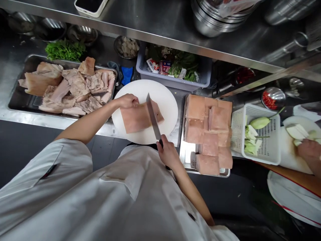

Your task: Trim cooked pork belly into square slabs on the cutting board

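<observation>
A slab of meat with smooth tan skin (135, 118) lies on a round white cutting board (145, 86). My left hand (127, 100) is on the slab's upper left edge, its fingers curled and pressed together against the meat. In my right hand (167, 152) is the handle of a knife (153, 117). The blade slants up and to the left, across the right part of the slab, with its tip beyond the slab's upper edge. Whether the blade has gone into the meat cannot be made out.
Left of the board is a tray (30, 62) of irregular meat pieces; right of it, a tray (185, 157) of squared slabs. Behind stands a grey bin (165, 80) under a steel shelf (150, 36). A white basket (262, 159) and another person's hand (309, 150) are farther right.
</observation>
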### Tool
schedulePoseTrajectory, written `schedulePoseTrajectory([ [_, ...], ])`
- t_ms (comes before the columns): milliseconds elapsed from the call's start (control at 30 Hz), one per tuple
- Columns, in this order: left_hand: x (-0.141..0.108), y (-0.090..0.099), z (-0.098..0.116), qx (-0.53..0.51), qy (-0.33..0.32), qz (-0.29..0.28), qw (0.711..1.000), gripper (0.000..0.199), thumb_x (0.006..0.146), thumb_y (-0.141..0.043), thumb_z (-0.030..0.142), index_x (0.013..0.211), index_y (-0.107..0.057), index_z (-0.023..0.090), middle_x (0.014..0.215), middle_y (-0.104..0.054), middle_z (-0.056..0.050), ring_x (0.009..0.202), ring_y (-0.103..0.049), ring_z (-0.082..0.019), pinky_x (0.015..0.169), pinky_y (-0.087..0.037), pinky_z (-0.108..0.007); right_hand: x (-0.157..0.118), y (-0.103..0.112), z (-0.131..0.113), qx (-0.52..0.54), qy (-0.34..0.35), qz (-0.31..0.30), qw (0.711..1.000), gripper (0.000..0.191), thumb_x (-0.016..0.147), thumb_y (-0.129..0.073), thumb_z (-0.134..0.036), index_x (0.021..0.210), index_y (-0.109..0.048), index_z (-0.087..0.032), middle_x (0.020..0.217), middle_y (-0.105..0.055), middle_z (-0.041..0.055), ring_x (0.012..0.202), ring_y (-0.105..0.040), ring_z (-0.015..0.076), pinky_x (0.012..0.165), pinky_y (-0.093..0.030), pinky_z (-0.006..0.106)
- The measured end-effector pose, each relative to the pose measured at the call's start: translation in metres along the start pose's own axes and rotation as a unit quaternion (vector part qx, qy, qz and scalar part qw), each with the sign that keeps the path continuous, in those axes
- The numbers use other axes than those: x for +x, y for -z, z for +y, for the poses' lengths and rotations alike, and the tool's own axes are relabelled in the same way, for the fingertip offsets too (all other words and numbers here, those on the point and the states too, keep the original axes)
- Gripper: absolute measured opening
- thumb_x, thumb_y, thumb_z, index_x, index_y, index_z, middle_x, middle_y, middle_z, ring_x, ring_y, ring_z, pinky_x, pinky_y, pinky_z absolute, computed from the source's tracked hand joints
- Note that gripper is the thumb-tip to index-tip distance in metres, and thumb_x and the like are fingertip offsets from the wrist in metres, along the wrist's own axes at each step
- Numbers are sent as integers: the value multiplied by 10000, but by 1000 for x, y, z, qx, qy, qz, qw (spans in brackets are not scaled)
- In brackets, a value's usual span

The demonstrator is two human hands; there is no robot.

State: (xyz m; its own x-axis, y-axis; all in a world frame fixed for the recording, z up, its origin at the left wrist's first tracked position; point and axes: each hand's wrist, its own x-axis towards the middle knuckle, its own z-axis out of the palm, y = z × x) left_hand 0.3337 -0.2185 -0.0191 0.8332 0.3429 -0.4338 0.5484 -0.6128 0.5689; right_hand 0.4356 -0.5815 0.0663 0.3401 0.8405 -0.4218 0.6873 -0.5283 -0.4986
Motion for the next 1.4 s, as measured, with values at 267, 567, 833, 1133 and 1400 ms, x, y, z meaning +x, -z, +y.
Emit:
schedulePoseTrajectory([
  [267,-13,-22,2,78,-137,48,986,483,960,-416,253,1371,-669,274,1228,-664,-82,1166,-615,-239,1023,-444,-310,7,-5,-30,-29,-15,-26,999,159,1056,-414,-241,1176,-505,-188,774,-658,53,697,-598,250,624,-271,298],
  [567,-8,-27,-4,71,-140,42,987,475,973,-433,249,1366,-680,353,1170,-644,-47,1139,-617,-228,985,-445,-294,4,-2,-33,-30,-27,-27,999,135,1056,-422,-259,1150,-508,-211,725,-612,19,688,-580,241,629,-260,295],
  [833,-11,-30,-11,78,-156,77,982,420,959,-434,241,1266,-718,276,1156,-656,-60,1138,-626,-218,996,-460,-298,3,-1,-43,-35,-33,-46,998,164,1065,-429,-259,1188,-518,-197,765,-659,39,722,-611,250,637,-270,299],
  [1133,-15,-30,-13,108,-157,89,978,417,991,-428,253,1279,-722,316,1197,-671,-35,1148,-639,-195,985,-482,-284,4,-5,-49,-53,-61,-80,994,218,1091,-416,-270,1262,-505,-166,910,-734,100,844,-674,273,666,-313,299],
  [1400,-15,-31,-16,105,-165,97,976,415,971,-450,236,1265,-734,305,1186,-672,-39,1132,-645,-199,1001,-496,-289,4,-5,-53,-73,-63,-88,991,254,1094,-396,-278,1303,-490,-168,927,-744,110,869,-692,289,671,-340,307],
])
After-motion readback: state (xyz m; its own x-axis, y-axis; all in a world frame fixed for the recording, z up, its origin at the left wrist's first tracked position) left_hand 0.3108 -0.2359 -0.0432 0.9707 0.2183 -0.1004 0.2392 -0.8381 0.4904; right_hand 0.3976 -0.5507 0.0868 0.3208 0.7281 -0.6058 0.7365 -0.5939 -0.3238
